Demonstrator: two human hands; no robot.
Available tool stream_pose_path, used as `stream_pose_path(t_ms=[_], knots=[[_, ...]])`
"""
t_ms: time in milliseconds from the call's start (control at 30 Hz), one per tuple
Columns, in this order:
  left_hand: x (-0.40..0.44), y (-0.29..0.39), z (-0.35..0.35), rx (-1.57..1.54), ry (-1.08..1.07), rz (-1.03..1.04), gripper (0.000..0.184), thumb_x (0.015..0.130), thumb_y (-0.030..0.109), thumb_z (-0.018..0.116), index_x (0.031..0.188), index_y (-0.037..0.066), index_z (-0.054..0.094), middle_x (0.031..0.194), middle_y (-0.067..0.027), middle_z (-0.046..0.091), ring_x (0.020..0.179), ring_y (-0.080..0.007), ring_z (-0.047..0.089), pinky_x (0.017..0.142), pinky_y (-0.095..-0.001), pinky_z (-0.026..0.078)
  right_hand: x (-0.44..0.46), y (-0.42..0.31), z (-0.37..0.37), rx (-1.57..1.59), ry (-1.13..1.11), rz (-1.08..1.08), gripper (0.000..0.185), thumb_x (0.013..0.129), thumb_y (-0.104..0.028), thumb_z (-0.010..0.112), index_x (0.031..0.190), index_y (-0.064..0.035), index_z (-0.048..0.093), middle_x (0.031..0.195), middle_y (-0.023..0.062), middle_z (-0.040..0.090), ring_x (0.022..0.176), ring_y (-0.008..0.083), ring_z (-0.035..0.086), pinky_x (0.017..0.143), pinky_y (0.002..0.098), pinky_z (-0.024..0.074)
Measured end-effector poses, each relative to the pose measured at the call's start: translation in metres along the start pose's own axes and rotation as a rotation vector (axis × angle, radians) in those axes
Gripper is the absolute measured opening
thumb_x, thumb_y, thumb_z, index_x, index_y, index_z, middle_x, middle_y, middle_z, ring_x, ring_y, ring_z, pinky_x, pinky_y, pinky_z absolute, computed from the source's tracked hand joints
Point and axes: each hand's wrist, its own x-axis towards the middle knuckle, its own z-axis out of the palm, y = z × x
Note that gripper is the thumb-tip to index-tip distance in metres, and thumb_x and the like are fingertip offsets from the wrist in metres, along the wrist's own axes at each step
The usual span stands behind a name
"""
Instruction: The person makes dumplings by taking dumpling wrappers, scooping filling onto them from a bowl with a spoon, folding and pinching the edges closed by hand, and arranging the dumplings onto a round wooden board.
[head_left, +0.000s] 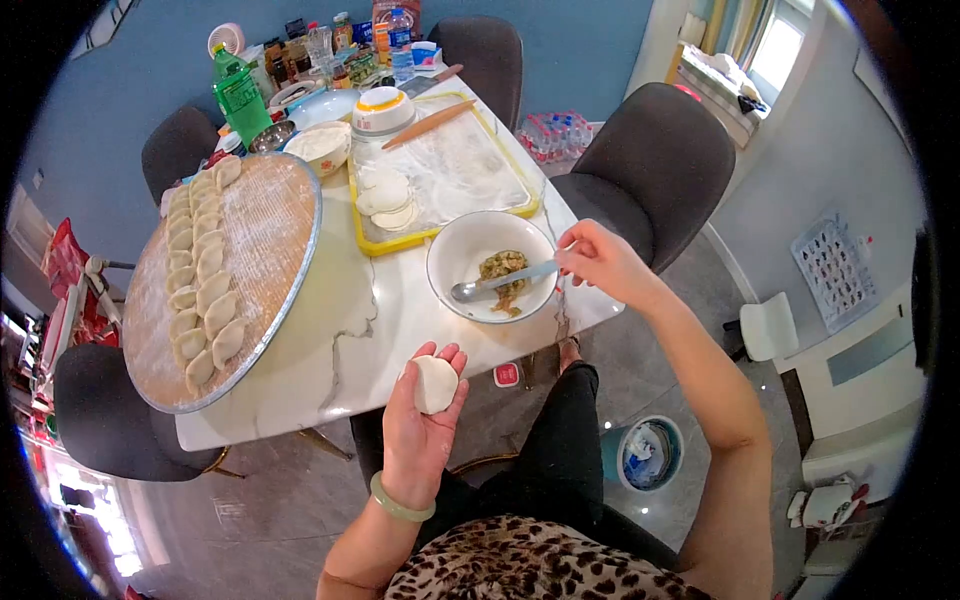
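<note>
A round dumpling wrapper (436,385) lies in the palm of my left hand (420,430), whose fingers curl up around its edge. My right hand (597,262) pinches the handle of a metal spoon (505,281). The spoon's bowl rests over the filling (503,265), a greenish-brown mince inside a white bowl (445,262) near the table's right edge. More wrappers (385,195) are stacked on a floured board with a yellow rim (460,160). Rows of folded dumplings (208,260) sit on a large round tray (262,225) at the left.
Behind the board are a rolling pin (430,124), an upturned bowl (383,112), a bowl of flour (320,146) and a green bottle (238,95). Dark chairs (655,165) surround the table (320,370). A bin (645,455) stands on the floor at the right.
</note>
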Motion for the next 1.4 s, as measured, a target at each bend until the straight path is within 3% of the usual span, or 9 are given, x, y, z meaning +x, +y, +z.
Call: stream_pose_path(t_ms=[233, 467, 533, 633, 733, 800, 1000, 1133, 1400], knots=[[0.002, 0.007, -0.010, -0.027, 0.020, -0.034, 0.040, 0.099, 0.025, 0.045, 0.132, 0.003, 0.040, 0.127, -0.0154, 0.053, 0.115, -0.0245, 0.056, 0.086, -0.0346, 0.054, 0.008, -0.045, 0.012, -0.164, 0.042, -0.177, 0.009, 0.081, -0.006, 0.062, 0.086, 0.0011, 0.061, 0.071, 0.0010, 0.059, 0.064, 0.0047, 0.054, 0.058, 0.0213, 0.0424], [0.004, 0.009, 0.005, -0.009, -0.018, -0.139, 0.039, 0.100, 0.025, 0.036, 0.131, 0.001, 0.039, 0.126, -0.0180, 0.053, 0.116, -0.0261, 0.055, 0.089, -0.0351, 0.050, 0.046, -0.083, 0.060, -0.012, -0.107, -0.154, 0.017, 0.087, -0.014, 0.060, 0.088, 0.0023, 0.065, 0.071, 0.0021, 0.063, 0.062, 0.0056, 0.055, 0.057, 0.0232, 0.0433], [0.003, 0.012, 0.008, 0.043, -0.008, -0.153, 0.039, 0.100, 0.025, 0.033, 0.131, 0.001, 0.039, 0.126, -0.0182, 0.053, 0.117, -0.0266, 0.054, 0.089, -0.0353, 0.050, 0.048, -0.081, 0.064, -0.241, -0.016, -0.181, 0.022, 0.084, -0.019, 0.061, 0.085, 0.0031, 0.065, 0.067, 0.0128, 0.064, 0.064, 0.0183, 0.064, 0.059, 0.0291, 0.0477], [0.003, 0.015, 0.009, 0.067, 0.013, -0.186, 0.039, 0.100, 0.026, 0.033, 0.131, 0.002, 0.040, 0.126, -0.0181, 0.053, 0.117, -0.0269, 0.054, 0.089, -0.0352, 0.050, 0.029, -0.082, 0.046, -0.369, -0.108, -0.158, 0.021, 0.086, -0.018, 0.060, 0.090, 0.0028, 0.066, 0.070, 0.0151, 0.065, 0.064, 0.0248, 0.064, 0.059, 0.0319, 0.0477], [0.009, 0.012, 0.006, 0.024, -0.006, -0.238, 0.040, 0.099, 0.027, 0.040, 0.131, 0.003, 0.040, 0.127, -0.0193, 0.052, 0.113, -0.0279, 0.056, 0.085, -0.0369, 0.055, -0.004, -0.076, 0.021, -0.110, -0.063, -0.211, 0.018, 0.086, -0.014, 0.060, 0.094, 0.0006, 0.067, 0.071, 0.0129, 0.064, 0.064, 0.0281, 0.062, 0.060, 0.0346, 0.0478], [0.010, 0.010, 0.008, 0.025, -0.002, -0.269, 0.040, 0.099, 0.027, 0.041, 0.130, 0.002, 0.041, 0.127, -0.0196, 0.052, 0.113, -0.0280, 0.056, 0.085, -0.0371, 0.055, -0.025, -0.085, -0.002, -0.428, -0.009, -0.318, 0.019, 0.083, -0.011, 0.062, 0.100, -0.0032, 0.067, 0.075, 0.0098, 0.063, 0.067, 0.0268, 0.060, 0.063, 0.0349, 0.0482], [0.016, 0.003, 0.019, 0.054, 0.000, -0.342, 0.037, 0.099, 0.024, 0.037, 0.128, 0.002, 0.043, 0.127, -0.0200, 0.053, 0.117, -0.0294, 0.054, 0.089, -0.0361, 0.050, -0.033, -0.055, -0.009, -0.676, -0.110, -0.590, 0.032, 0.072, -0.009, 0.070, 0.104, -0.0096, 0.067, 0.084, 0.0038, 0.061, 0.074, 0.0220, 0.059, 0.063, 0.0330, 0.0477], [0.016, 0.004, 0.026, 0.051, 0.009, -0.346, 0.035, 0.099, 0.024, 0.038, 0.127, 0.003, 0.044, 0.126, -0.0191, 0.054, 0.115, -0.0297, 0.055, 0.090, -0.0367, 0.049, -0.028, -0.053, -0.009, -0.732, -0.168, -0.587, 0.030, 0.072, -0.009, 0.071, 0.101, -0.0105, 0.067, 0.086, 0.0025, 0.060, 0.075, 0.0227, 0.059, 0.063, 0.0340, 0.0478], [0.020, 0.003, 0.027, 0.069, 0.002, -0.347, 0.035, 0.099, 0.023, 0.038, 0.128, 0.004, 0.041, 0.123, -0.0172, 0.055, 0.115, -0.0287, 0.055, 0.091, -0.0369, 0.049, -0.014, -0.048, -0.017, -0.464, -0.289, -0.499, 0.021, 0.077, -0.008, 0.067, 0.098, -0.0074, 0.067, 0.079, 0.0067, 0.063, 0.071, 0.0252, 0.060, 0.064, 0.0339, 0.0479]])
